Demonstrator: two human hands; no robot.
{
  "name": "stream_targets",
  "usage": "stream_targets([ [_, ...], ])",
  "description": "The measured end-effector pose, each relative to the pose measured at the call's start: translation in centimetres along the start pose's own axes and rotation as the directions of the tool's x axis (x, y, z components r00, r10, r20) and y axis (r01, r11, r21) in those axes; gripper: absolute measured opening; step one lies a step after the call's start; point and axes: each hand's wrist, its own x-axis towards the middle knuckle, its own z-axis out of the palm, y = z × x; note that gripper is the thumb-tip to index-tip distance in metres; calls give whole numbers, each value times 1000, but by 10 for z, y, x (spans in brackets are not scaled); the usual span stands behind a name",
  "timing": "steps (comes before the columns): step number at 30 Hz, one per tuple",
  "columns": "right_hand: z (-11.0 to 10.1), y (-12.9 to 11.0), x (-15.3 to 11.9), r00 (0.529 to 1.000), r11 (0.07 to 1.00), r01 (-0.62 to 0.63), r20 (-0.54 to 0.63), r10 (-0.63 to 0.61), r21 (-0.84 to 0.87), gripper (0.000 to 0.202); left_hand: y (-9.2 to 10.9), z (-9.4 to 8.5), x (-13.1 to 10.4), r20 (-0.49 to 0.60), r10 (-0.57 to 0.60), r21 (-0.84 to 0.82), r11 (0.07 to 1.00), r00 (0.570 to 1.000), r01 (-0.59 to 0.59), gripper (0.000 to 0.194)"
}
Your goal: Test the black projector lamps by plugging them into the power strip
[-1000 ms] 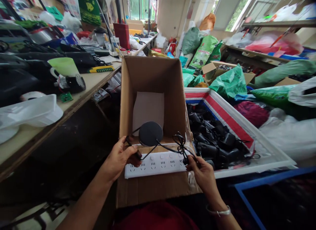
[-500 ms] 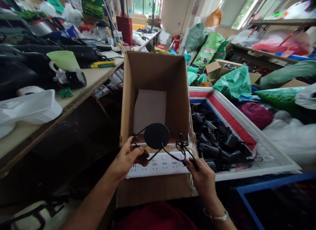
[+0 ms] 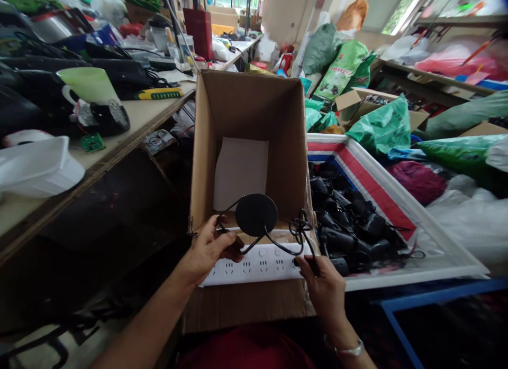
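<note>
A black round disc (image 3: 256,214) with a black cable (image 3: 283,248) hangs over the near edge of an open cardboard box (image 3: 250,102). Below it, a white power strip (image 3: 254,274) with several sockets lies across the box's near side. My left hand (image 3: 210,250) is closed round a loop of the cable left of the disc. Over the strip's right end, my right hand (image 3: 323,284) pinches the cable's end; whether a plug there sits in a socket is hidden by my fingers. A tied bundle of cable stands up above this hand.
At right a white-rimmed bin (image 3: 444,252) holds many black devices (image 3: 353,226). On the left bench (image 3: 135,126) are a light green cup (image 3: 91,86), a white plastic tray (image 3: 43,168) and a yellow-green cutter (image 3: 159,93). A blue frame (image 3: 405,332) is at lower right.
The disc has shifted slightly right and up in the view. Both hands keep their hold on the cable, and the right hand stays at the strip's right end. The view has turned slightly.
</note>
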Motion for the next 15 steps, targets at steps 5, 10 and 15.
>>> stream_targets([
  [5, 14, 1, -10, 998, 995, 42, -41, -46, -88, 35, -8, 0, 4, 18, -9, -62, 998, 1000, 11, 46],
  [10, 16, 10, -6, 991, 991, 102, -77, -108, -84, 37, -17, -5, 5, 40, 54, -20, 998, 998, -53, 49],
  [15, 28, 29, -3, 983, 989, 106, -141, -120, -102, 47, -12, -8, -4, 66, 88, 87, 992, 994, -93, 46],
])
